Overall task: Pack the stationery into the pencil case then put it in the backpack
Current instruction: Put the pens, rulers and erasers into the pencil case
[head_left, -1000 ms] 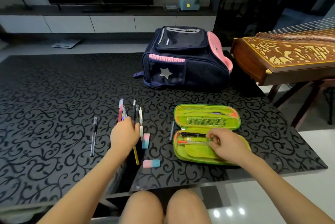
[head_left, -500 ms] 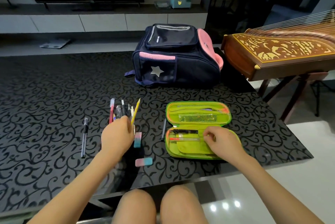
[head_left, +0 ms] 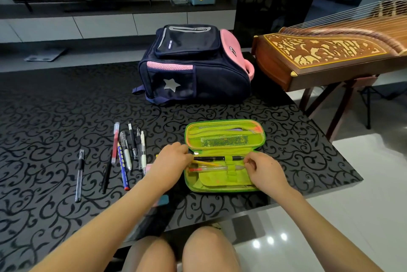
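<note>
The green pencil case (head_left: 261, 139) lies open on the black patterned table (head_left: 55, 106). A black pen and a clear red pen sit under its elastic loop. My left hand (head_left: 171, 159) is at the case's left end and pinches a yellow pencil (head_left: 206, 163), whose tip lies slanted between those two pens. At the right end of the pens, my right hand (head_left: 264, 169) has its fingers curled onto the case's inside. Several pens (head_left: 130, 150) lie in a row left of the case. The navy and pink backpack (head_left: 198, 69) lies behind it, zipped.
A lone clear pen (head_left: 79, 172) and a black pen (head_left: 107, 172) lie further left. Two erasers (head_left: 164, 200) are partly hidden by my left forearm. A wooden zither (head_left: 330, 55) on a stand is beside the table's right edge. The near table edge is above my knees.
My left hand has left the row of pens and carried the yellow pencil right to the case's left end. The right hand has stayed on the case. The camera came closer.
</note>
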